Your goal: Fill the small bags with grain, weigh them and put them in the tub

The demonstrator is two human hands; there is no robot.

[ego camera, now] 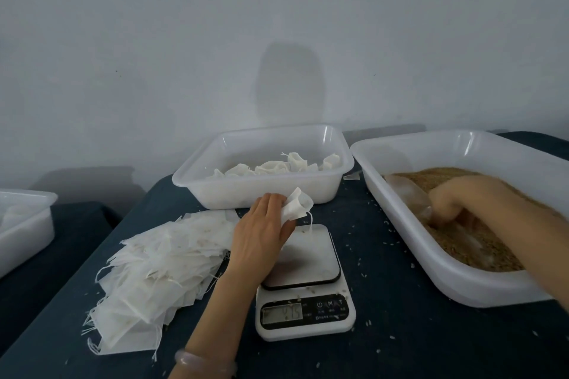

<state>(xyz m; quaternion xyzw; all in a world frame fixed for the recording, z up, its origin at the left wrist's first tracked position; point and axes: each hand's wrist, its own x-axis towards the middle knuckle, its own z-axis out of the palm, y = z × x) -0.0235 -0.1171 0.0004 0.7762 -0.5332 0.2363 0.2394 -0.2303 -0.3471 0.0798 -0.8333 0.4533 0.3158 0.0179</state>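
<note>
Head view
bag (298, 205): small, white, thin and crumpled; mouth is gaping open; string is hanging toward the scale (309, 258).
bag position: is being held in the air over the scale's far edge, just in front of the tub (221, 197).
left hand (261, 226): thumb and fingers are pinching the bag's side; other fingers are lying close together.
right hand (451, 197): blurred; fingers are curling round the scoop (406, 191), down in the grain (446, 180).
tub contents: filled bags (277, 167) are lying along its floor.
bin (455, 283): is holding the grain, right of the scale; a strip of bare cloth (400, 332) is lying between them, dotted with stray kernels.
pile (160, 258): flat empty bags are fanning out left of the scale, reaching the left wrist.
room: open cloth is showing in front of the scale and bin.
</note>
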